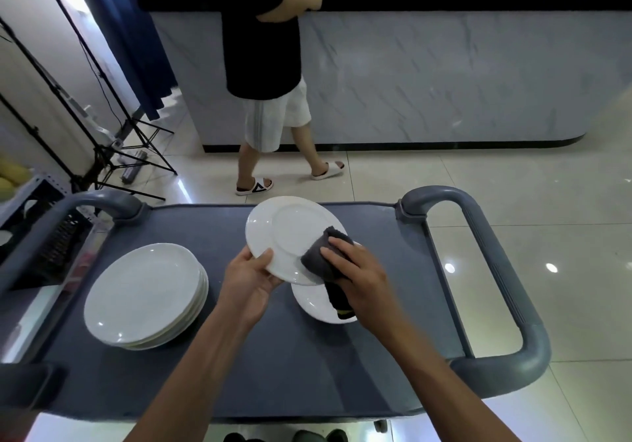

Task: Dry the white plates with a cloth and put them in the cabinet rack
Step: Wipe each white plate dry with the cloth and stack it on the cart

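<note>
My left hand [251, 279] grips the near rim of a white plate [287, 233], held tilted above the grey cart top [273, 366] with its underside towards me. My right hand [355, 272] holds a dark grey cloth [319, 253] bunched against the plate's lower right part. Under that hand another white plate [314, 305] lies flat on the cart, partly covered by the hanging end of the cloth. A stack of several white plates [143, 296] sits on the cart's left side.
The cart has thick grey handles at the left [102, 202] and the right [496, 270]. A person in a black top and white shorts [270, 99] walks past a marble-fronted counter [444, 75] beyond the cart. Black tripod legs [113, 154] stand at the left. A dark crate [51, 243] sits beside the cart.
</note>
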### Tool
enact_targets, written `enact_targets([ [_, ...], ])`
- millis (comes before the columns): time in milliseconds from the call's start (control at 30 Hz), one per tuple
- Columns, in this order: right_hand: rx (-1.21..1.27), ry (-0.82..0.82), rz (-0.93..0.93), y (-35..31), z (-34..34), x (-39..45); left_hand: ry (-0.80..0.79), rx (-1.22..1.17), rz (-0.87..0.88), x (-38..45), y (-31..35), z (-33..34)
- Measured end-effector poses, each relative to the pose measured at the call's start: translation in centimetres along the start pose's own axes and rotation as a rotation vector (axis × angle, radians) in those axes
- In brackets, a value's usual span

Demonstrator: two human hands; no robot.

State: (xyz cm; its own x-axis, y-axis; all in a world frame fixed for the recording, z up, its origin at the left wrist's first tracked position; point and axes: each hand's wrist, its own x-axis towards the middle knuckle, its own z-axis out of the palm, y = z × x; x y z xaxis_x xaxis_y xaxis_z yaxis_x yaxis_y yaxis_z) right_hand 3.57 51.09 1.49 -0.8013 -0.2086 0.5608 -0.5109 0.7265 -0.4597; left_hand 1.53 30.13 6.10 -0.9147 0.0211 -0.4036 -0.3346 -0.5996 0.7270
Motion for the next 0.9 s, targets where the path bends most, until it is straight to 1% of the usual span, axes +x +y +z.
enact_targets([
  [100,0.016,-0.058,0.023,-1.1,0.9,0.5,-0.001,0.099,0.035,-0.2,-0.5,0.1],
  [200,0.035,-0.086,0.092,-1.8,1.7,0.5,-0.007,0.180,0.063,-0.1,-0.7,-0.1],
  [367,0.121,-0.071,0.221,-2.7,2.1,1.1,-0.052,0.329,0.106,0.2,-0.9,-0.6],
  [433,0.109,-0.072,0.252,-2.9,2.2,1.6,-0.092,0.383,0.109,0.0,-1.3,-0.8],
  [700,-0.027,-0.139,0.205,-3.6,1.4,4.3,-0.184,0.528,0.111,0.0,-1.6,-0.5],
  [800,-0.049,-0.162,0.162,-3.8,1.1,4.8,-0.190,0.556,0.141,0.0,-1.4,-0.6],
  [900,-0.031,-0.189,0.161,-3.9,0.7,5.3,-0.204,0.564,0.197,-0.1,-1.0,-0.7],
])
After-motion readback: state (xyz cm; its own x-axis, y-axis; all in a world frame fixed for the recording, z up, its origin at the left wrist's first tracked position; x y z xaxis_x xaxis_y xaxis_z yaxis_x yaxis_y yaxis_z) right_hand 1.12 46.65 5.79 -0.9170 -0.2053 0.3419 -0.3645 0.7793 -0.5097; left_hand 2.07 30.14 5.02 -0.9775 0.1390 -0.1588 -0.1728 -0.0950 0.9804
